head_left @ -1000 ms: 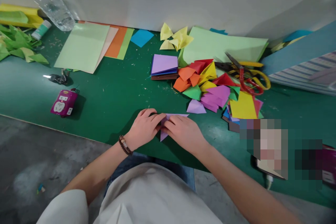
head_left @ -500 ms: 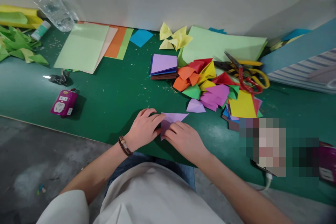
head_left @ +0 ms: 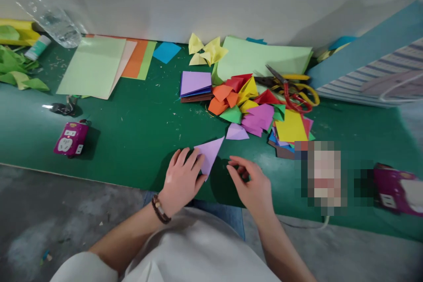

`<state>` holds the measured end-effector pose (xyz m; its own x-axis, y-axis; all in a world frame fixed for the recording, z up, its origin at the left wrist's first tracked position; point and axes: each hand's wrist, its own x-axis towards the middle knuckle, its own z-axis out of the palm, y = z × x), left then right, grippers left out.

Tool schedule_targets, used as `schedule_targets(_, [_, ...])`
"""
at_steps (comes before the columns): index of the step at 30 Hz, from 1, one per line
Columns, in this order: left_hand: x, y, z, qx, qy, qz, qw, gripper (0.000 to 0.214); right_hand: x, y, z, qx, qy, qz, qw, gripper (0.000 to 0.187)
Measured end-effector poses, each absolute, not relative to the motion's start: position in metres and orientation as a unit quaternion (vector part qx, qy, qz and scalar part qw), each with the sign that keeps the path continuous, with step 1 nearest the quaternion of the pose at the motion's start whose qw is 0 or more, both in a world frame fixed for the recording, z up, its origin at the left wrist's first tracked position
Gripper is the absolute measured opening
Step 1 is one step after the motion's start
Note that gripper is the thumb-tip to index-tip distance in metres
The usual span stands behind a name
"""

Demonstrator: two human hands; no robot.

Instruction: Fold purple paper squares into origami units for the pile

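A folded light purple paper triangle [head_left: 211,153] lies on the green tabletop in front of me, one corner pointing to the far right. My left hand [head_left: 185,174] is on its left part, fingers over the paper and thumb at the lower corner, holding it. Part of the triangle is hidden under those fingers. Just right of the paper, my right hand [head_left: 251,183] is apart from it, fingers curled with a gap between thumb and forefinger and nothing visible in them. Beyond the triangle sits a small folded lilac piece [head_left: 237,131].
Folded coloured pieces [head_left: 257,119], scissors [head_left: 291,90] and a stack of paper squares [head_left: 196,83] lie farther back. Larger sheets [head_left: 92,66] and a plastic bottle [head_left: 56,22] are at the back left. A purple socket block [head_left: 71,139] stands left; a blurred-out object [head_left: 325,176] lies right.
My right hand has let go of the paper and moved right. The triangle has turned, its far right corner now pointing more away from me. The view has shifted slightly.
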<state>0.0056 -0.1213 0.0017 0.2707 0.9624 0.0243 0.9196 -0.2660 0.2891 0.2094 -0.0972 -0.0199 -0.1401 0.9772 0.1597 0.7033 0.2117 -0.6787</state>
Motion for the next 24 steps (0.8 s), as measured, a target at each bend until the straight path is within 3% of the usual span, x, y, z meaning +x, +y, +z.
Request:
schedule_targets(15, [0.051,-0.144,-0.01,0.747,0.659,0.068,0.061,0.07,0.179,-0.045,-0.023,-0.522,-0.764,0.253,0.281,0.02])
schedule_targets(24, [0.05,-0.135,-0.006,0.771,0.632,0.057,0.061,0.069,0.176,-0.052,-0.032,-0.527,-0.783,0.172,0.283,0.024])
